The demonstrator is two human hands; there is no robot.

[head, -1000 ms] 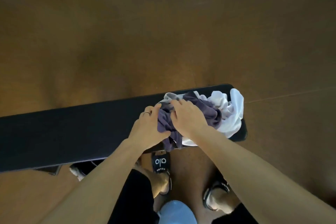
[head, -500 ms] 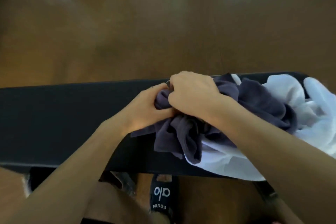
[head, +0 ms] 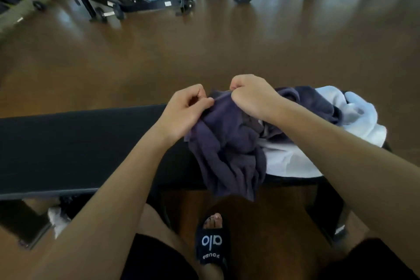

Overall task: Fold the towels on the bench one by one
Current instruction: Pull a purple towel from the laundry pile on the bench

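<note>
Both grips clamped on the purple towel [head: 227,150]: left hand [head: 185,112] and right hand [head: 251,95] pinch its top edge, close together, lifting it. The cloth drapes over the black worktop [head: 79,143], its right end resting on a white towel [head: 354,118] heaped there.

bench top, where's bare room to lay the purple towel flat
Free: the black bench pad left of the left hand. Crowded: the right end, where the purple towel, pinched by both the left and right hand, overlaps the white towels.
</note>
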